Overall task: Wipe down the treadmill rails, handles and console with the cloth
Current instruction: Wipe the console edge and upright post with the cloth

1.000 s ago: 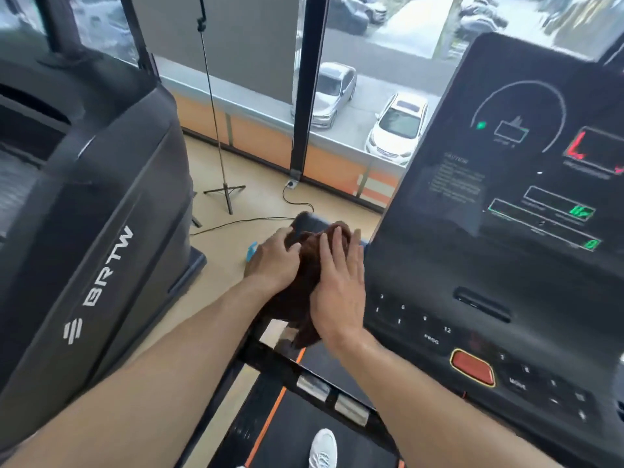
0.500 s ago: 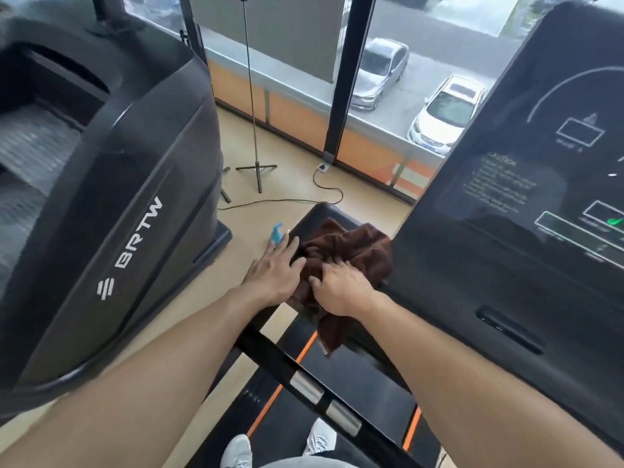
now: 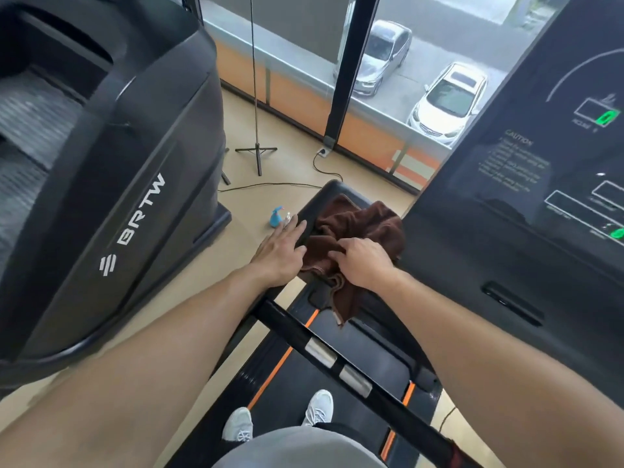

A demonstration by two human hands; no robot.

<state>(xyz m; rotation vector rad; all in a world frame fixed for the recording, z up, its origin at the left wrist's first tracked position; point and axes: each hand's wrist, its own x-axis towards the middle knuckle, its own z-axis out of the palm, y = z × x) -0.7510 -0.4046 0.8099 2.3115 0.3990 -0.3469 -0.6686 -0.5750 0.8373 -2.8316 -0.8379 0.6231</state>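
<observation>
Change: since half a second ago the right hand [image 3: 363,261] has slid a little nearer over the cloth, and the left hand's fingers have straightened.
Cloth: the brown cloth [image 3: 361,224] lies bunched on the treadmill's black handle end [image 3: 332,190], one corner hanging down toward the belt.
Right grip: curled fingers bunch the cloth's near part, grasping it.
Left grip: the left hand [image 3: 280,246] is released, lying flat just left of the cloth, fingertips at the handle's edge.
Console: the console [image 3: 526,184] rises right of the cloth, green figures lit.
Crossbar: a black crossbar [image 3: 337,359] runs below the cloth.
Floor: a blue spray bottle [image 3: 276,216] stands left of the cloth.
</observation>
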